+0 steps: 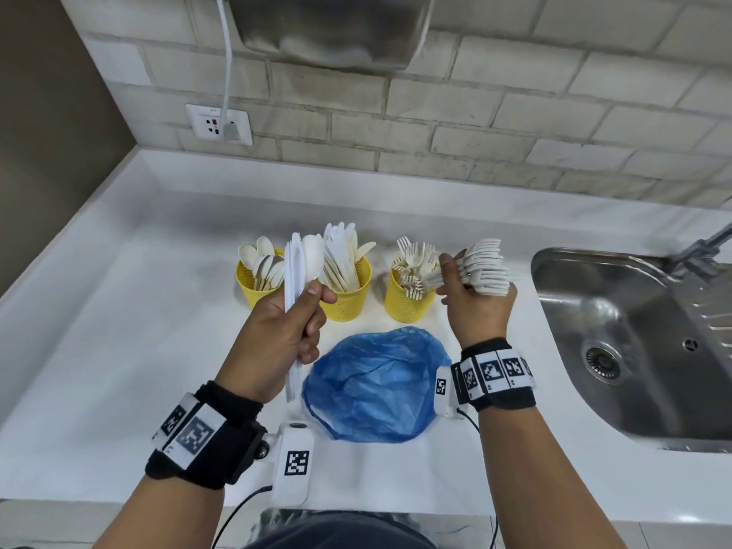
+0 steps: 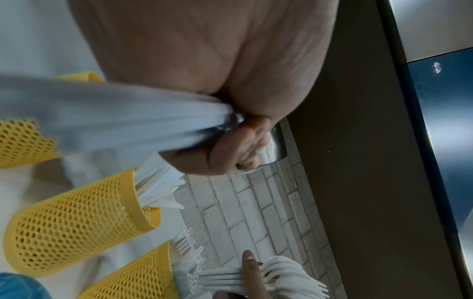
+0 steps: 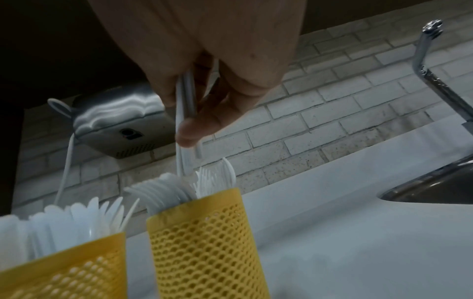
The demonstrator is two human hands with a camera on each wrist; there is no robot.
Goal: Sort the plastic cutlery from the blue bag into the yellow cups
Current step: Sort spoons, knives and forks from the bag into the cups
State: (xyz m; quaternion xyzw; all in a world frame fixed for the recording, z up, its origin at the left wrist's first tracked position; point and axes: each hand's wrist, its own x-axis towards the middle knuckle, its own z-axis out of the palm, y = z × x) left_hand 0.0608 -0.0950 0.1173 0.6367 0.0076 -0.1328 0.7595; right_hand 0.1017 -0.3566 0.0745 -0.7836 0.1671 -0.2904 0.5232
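The right hand point(image 1: 477, 301) gripped a stack of forks point(image 1: 485, 271) just to the sink side of the fork cup point(image 1: 408, 299), the nearest of the three yellow cups to it. The stack's long axis lay roughly level, tines pointing away from the fork cup and handles toward it, some handle ends seemingly at its rim already (the right wrist view showed them above its mouth). So the coming move probably called for tipping the stack upright, handles down. The left hand point(image 1: 283, 326) clenched a bundle of knives and spoons point(image 1: 301, 267), held upright, well left of the fork cup, before the spoon cup point(image 1: 253, 285) and knife cup point(image 1: 348, 295). The bag point(image 1: 376, 386) lay slack just in front of the fork cup.
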